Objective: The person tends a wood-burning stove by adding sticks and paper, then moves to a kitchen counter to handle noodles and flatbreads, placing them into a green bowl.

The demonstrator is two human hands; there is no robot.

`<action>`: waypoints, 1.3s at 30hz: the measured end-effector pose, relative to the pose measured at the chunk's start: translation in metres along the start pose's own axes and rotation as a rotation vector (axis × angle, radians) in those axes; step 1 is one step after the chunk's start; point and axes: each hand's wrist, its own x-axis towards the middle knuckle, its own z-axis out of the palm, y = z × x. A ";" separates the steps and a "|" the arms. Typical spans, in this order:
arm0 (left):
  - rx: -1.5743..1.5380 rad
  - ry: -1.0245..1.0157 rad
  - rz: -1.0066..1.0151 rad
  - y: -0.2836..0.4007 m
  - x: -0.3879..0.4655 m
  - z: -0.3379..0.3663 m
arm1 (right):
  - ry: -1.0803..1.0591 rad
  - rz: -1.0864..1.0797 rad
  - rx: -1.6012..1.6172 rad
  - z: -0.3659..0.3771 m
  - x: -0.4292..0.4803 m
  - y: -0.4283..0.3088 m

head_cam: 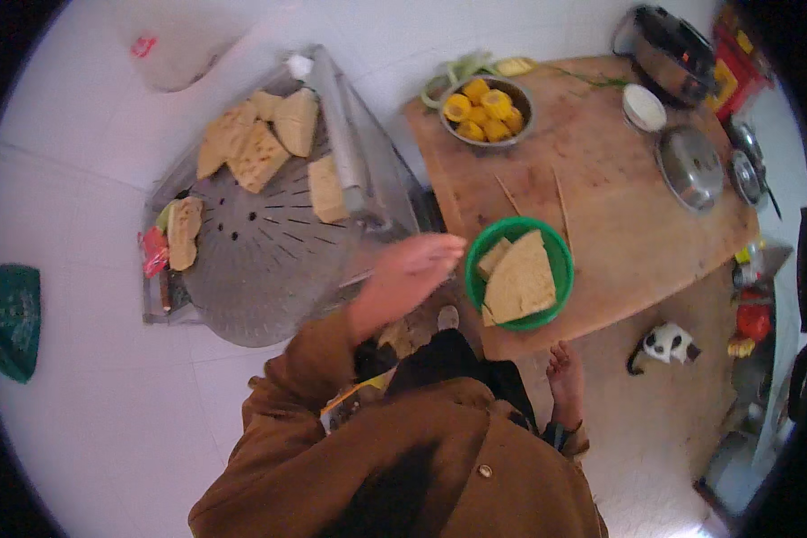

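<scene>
My left hand (pixel 407 282) is raised between the round metal lid-like surface and a green plastic basket, its fingertips close to the basket's left side; it is blurred, and nothing shows in it. The green basket (pixel 567 269) stands near the front edge of the wooden table (pixel 619 249), with pieces of flatbread (pixel 521 282) inside. Low beside the table's front edge is my right hand (pixel 562 368), empty with loosely bent fingers. More flatbread pieces (pixel 259 158) lie on the perforated grey metal surface (pixel 262 269) to the left, one of them (pixel 327 188) by its raised rim.
On the table, a metal bowl (pixel 526 128) holds yellow corn pieces (pixel 496 104). Two thin sticks (pixel 562 208) lie near the basket. A white bowl (pixel 644 107), a metal bowl (pixel 689 168) and a dark cooker (pixel 672 57) stand at the right. A black-and-white cat (pixel 669 343) is on the floor.
</scene>
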 end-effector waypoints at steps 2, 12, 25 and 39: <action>0.240 0.295 -0.019 0.029 -0.019 -0.055 | 0.023 0.028 0.036 0.003 0.012 0.004; -0.318 0.931 -0.058 -0.067 -0.023 -0.329 | -0.007 0.005 -0.051 0.051 0.021 0.017; -0.212 0.884 -0.305 -0.069 0.034 -0.399 | 0.136 -0.039 0.089 0.073 0.015 0.050; -0.171 0.837 0.010 -0.125 0.053 -0.441 | 0.084 -0.048 0.107 0.071 0.003 0.063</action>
